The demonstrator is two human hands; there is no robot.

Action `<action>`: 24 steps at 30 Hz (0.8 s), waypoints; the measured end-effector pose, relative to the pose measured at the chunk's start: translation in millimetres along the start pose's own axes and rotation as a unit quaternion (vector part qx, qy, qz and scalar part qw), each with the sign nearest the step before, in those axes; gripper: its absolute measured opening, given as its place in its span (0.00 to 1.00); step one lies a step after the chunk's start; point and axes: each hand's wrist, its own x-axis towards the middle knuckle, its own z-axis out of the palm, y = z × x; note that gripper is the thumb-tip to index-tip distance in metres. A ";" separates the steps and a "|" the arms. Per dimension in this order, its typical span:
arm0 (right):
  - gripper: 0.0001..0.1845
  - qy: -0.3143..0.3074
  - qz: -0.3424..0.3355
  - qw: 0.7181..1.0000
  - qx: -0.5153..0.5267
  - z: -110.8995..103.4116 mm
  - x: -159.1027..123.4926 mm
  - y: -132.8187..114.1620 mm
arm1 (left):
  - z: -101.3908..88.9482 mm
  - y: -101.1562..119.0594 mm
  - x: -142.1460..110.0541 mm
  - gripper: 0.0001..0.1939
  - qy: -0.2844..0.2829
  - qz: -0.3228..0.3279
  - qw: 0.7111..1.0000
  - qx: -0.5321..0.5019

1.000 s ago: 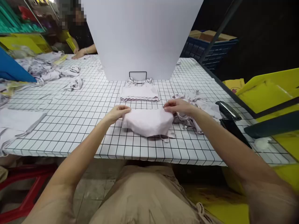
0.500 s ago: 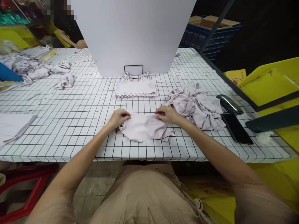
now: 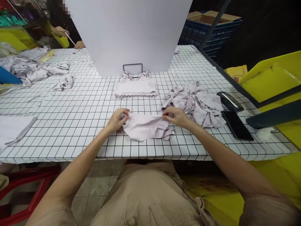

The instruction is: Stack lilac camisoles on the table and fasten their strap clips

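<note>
In front of me a pale pinkish-grey garment (image 3: 145, 127) lies on the checked tablecloth, its lower right side crumpled and a thin strap loop showing there. My left hand (image 3: 118, 120) pinches its upper left corner. My right hand (image 3: 175, 116) pinches the upper right corner, so the top edge runs fairly straight between them. Behind it sits a neat stack of folded garments (image 3: 135, 88), with straps bunched at the far end. Just beyond my right hand is a loose heap of the same pale cloth (image 3: 197, 105).
A large white panel (image 3: 134, 37) stands behind the stack, by a black wire frame (image 3: 133, 64). At right lie a dark glossy case (image 3: 230, 101), a phone (image 3: 237, 125) and yellow bins (image 3: 272, 78). At far left are more cloth (image 3: 30, 69) and a co-worker's hands (image 3: 60, 31).
My right hand has shifted right along the garment's top edge, and the hands are farther apart. The co-worker has raised one hand, holding a thin pale strip.
</note>
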 end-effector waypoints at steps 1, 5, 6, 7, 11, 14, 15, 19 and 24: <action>0.13 -0.004 -0.001 1.000 0.006 0.2 -0.2 -1.7 | 2.2 0.2 1.3 0.08 -0.017 -0.011 1.000 0.001; 0.13 -0.035 0.038 0.999 -0.002 1.3 2.1 -2.6 | 10.2 -1.1 10.5 0.09 -0.047 -0.044 0.998 0.022; 0.13 -0.035 0.047 0.998 -0.012 0.6 2.5 -1.9 | 10.4 -0.5 12.2 0.06 -0.042 -0.044 0.998 0.025; 0.13 -0.026 0.049 0.998 -0.019 -0.7 2.4 -1.5 | 9.4 1.0 12.9 0.05 -0.035 -0.042 0.998 0.027; 0.12 0.007 -0.026 0.999 0.022 -8.9 -7.6 -9.4 | -5.7 16.6 2.8 0.06 0.019 0.002 1.000 0.019; 0.09 -0.071 -0.081 0.993 0.050 -13.1 -28.5 -24.1 | -20.4 30.8 -19.9 0.06 0.022 0.050 0.998 0.017; 0.09 -0.111 -0.086 0.989 0.041 -13.1 -37.1 -28.9 | -23.8 34.2 -29.5 0.06 0.002 0.056 0.998 0.017; 0.11 -0.212 -0.071 0.972 -0.074 -0.6 -63.8 -42.4 | -21.7 39.3 -66.6 0.06 -0.101 0.057 0.993 0.006; 0.17 -0.084 -0.053 0.978 -0.183 39.8 -58.7 -57.5 | 6.7 41.5 -81.7 0.11 -0.060 -0.038 0.997 0.010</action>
